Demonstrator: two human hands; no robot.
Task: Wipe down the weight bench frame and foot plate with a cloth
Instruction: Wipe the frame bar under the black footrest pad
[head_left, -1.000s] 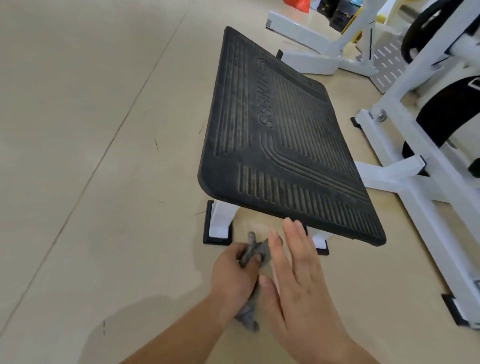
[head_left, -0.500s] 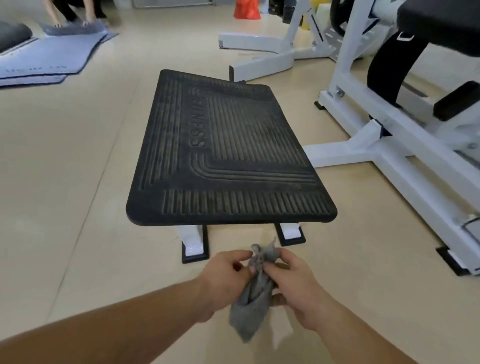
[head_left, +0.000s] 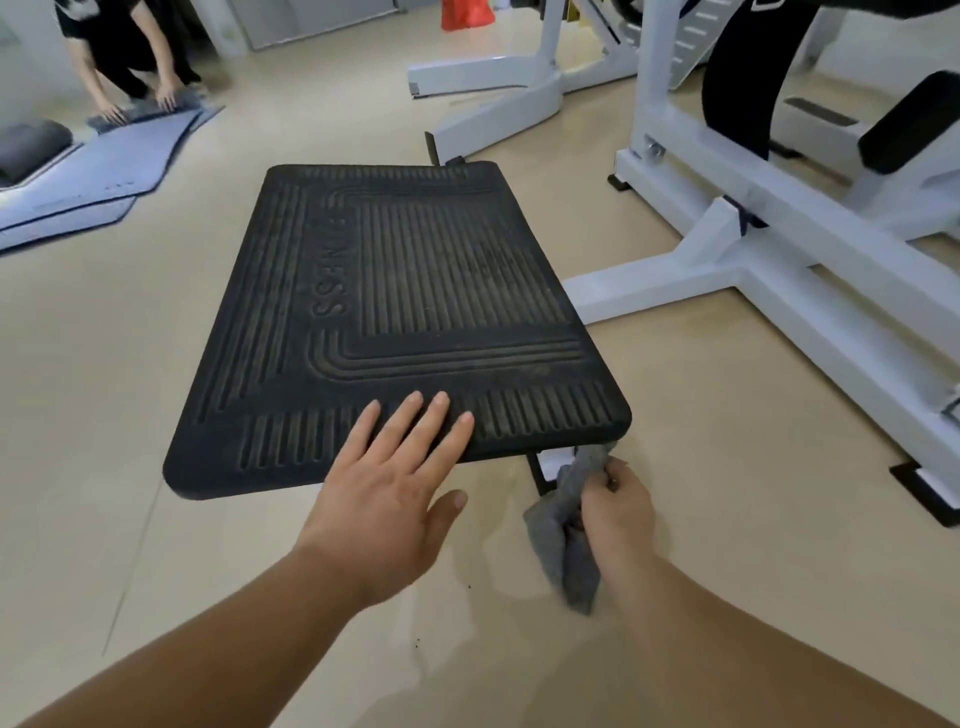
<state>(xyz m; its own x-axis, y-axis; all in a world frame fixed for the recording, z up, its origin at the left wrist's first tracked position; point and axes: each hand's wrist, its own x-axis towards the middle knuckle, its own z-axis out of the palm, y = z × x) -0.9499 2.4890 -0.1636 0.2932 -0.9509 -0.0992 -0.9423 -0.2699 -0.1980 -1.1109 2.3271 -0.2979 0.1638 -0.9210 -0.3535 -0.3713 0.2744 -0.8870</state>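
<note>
A black ribbed rubber foot plate (head_left: 395, 291) slopes up from the floor in the middle of the head view. My left hand (head_left: 389, 483) rests flat on its near edge, fingers straight and spread. My right hand (head_left: 615, 506) grips a bunched grey cloth (head_left: 569, 530) just below the plate's near right corner, beside the white support leg (head_left: 553, 462) with its black foot. The white frame of the weight bench (head_left: 769, 260) runs along the floor to the right, joined to the plate's base. The plate's left support leg is hidden under the plate.
Black pads (head_left: 909, 124) hang on the white frame at the upper right. A second white machine base (head_left: 493, 88) stands behind the plate. At the far left a crouching person (head_left: 119, 57) presses on grey floor mats (head_left: 98, 156). Beige floor surrounds the plate.
My left hand let go of the cloth and moved up onto the plate's near edge. My right hand carried the cloth to the right, under the plate's near right corner. The view came closer.
</note>
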